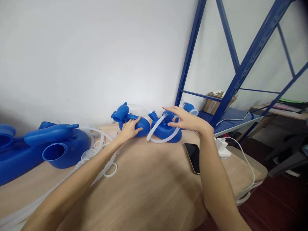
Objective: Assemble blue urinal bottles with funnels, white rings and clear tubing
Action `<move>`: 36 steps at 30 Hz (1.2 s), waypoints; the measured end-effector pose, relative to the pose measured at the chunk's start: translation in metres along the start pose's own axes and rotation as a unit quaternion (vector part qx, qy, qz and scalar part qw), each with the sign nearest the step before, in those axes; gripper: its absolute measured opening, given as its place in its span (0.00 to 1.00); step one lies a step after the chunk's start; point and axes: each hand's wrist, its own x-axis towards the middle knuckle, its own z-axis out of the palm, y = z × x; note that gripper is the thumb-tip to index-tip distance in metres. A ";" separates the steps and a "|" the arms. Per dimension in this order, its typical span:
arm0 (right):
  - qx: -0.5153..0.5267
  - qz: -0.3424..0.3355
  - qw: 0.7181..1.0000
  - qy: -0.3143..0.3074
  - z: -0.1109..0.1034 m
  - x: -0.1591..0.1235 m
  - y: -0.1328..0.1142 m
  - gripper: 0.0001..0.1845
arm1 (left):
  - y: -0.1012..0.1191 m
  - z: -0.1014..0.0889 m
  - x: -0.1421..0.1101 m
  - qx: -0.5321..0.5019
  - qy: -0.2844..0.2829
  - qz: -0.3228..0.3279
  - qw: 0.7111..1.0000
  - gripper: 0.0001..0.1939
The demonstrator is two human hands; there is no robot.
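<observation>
Two blue plastic bottles with handles and spouts lie side by side at the far edge of the wooden table [149, 179]. My left hand [130, 129] is closed around the left blue bottle [128, 119]. The right blue bottle [166, 128] has a clear white tube [156, 128] looped over it. My right hand [186, 120] hovers over that bottle with fingers stretched out, fingertips at its top cap, holding nothing.
More blue bottles [55, 146] and loose clear tubes [103, 150] sit at the left. A dark phone [193, 157] lies on the table by my right forearm. A white power strip [222, 146] with cable sits at the right edge. A blue metal shelf frame [228, 80] stands behind.
</observation>
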 end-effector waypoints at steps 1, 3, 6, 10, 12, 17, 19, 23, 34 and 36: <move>0.043 -0.038 0.998 0.015 -0.002 -0.002 -0.017 0.39 | 0.005 -0.003 -0.006 -0.003 0.001 0.016 1.000 0.39; 0.107 -0.102 0.988 0.037 0.002 -0.001 -0.049 0.33 | 0.012 -0.009 -0.019 -0.011 -0.004 0.048 0.999 0.38; 0.154 -0.133 0.979 0.001 0.025 0.010 -0.079 0.35 | 0.016 -0.012 -0.036 -0.026 -0.021 0.088 0.996 0.35; 0.116 -0.036 0.987 -0.101 0.063 0.028 -0.081 0.48 | 0.001 -0.019 -0.045 -0.037 -0.052 0.112 0.992 0.36; 0.099 -0.010 0.982 -0.160 0.077 0.033 -0.074 0.56 | -0.011 -0.025 -0.049 -0.041 -0.075 0.125 0.988 0.36; 0.093 -0.015 0.967 -0.238 0.091 0.037 -0.064 0.66 | -0.022 -0.045 -0.065 -0.084 -0.146 0.175 0.970 0.34; 0.110 0.008 0.974 -0.199 0.093 0.038 -0.067 0.66 | -0.019 -0.053 -0.071 -0.135 -0.191 0.203 0.951 0.30; 0.129 0.008 0.990 -0.051 0.099 0.041 -0.077 0.60 | -0.030 -0.069 -0.071 -0.266 -0.306 0.217 0.888 0.20; 0.107 -0.079 0.991 -0.005 0.109 0.047 -0.071 0.35 | -0.093 -0.078 -0.074 -0.528 -0.238 0.020 0.815 0.24; 0.117 -0.072 0.990 -0.005 0.107 0.047 -0.074 0.30 | -0.091 -0.084 -0.076 -0.519 -0.250 0.031 0.817 0.22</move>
